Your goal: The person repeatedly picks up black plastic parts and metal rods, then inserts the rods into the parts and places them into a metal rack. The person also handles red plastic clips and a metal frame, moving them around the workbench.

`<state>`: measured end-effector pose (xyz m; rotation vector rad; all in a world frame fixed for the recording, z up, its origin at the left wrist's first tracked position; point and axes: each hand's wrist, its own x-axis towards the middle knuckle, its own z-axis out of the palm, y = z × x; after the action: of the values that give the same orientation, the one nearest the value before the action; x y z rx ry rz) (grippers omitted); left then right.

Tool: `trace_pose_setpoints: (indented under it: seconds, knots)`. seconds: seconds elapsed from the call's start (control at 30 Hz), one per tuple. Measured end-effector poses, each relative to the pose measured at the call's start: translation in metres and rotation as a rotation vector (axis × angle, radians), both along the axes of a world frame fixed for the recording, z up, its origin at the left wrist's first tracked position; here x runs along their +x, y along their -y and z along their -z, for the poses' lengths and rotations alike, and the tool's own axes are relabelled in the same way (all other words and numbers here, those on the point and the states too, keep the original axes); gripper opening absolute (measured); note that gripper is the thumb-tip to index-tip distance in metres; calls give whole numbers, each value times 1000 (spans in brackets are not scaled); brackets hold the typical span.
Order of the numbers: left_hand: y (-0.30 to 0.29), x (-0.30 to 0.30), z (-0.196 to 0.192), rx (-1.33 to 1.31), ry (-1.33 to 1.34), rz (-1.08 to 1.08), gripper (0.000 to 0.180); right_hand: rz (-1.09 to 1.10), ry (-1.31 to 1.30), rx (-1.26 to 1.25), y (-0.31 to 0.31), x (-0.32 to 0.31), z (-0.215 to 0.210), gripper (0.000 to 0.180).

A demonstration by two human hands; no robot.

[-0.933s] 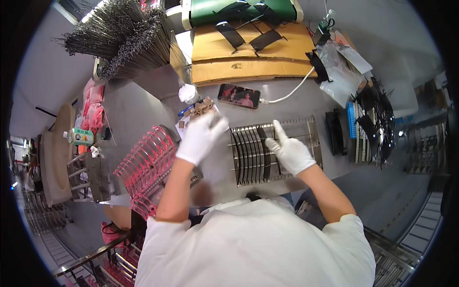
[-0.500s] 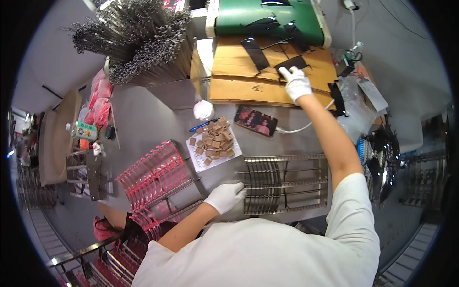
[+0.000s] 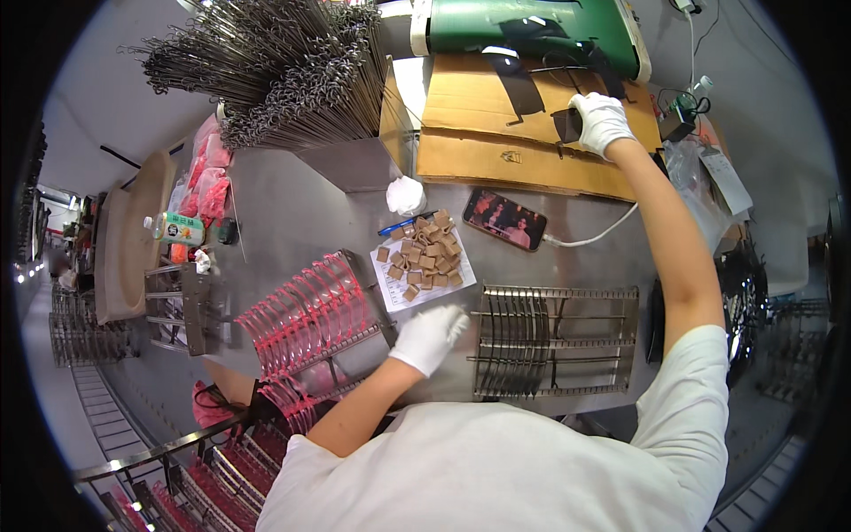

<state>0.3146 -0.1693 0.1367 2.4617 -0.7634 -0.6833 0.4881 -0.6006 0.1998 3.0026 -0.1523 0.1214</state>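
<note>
At two o'clock the right hand [image 3: 603,122] pinches a dark panel [image 3: 566,128] above the cardboard [image 3: 496,161], while at six the left hand [image 3: 427,340], its grip unclear, sits beside the metal rack [image 3: 594,292] at four.

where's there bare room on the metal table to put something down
Widest: the metal table between the pink pieces and the box of hooked wires. A narrower strip lies between the phone and the dark pieces. Crowded: around the brown squares and at the left hand, between pink and dark pieces.
</note>
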Motion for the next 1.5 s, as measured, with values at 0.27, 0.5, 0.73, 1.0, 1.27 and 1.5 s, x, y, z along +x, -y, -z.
trace_pose_setpoints:
  seconds: [0.27, 0.5, 0.73, 1.0, 1.27, 1.5]
  knots:
    - [8, 8, 24, 282, 292, -96, 15, -123, 217, 321, -36, -148, -85, 62]
    - [2, 4, 35, 392, 439, -21, 14, -61, 232, 480, -75, -253, -121, 60]
    - [24, 6, -51, -791, -173, -209, 51, -193, 255, 516, -133, -317, -143, 65]
    - [96, -5, -129, -1657, -427, -90, 94, -234, 380, 412, -182, -331, -105, 68]
    - [133, -43, -165, -1067, 541, 353, 68, 192, -13, 658, -188, -318, -29, 51]
    - [52, 12, -166, -1779, -655, 23, 82, 288, -108, 1133, -159, -354, -34, 70]
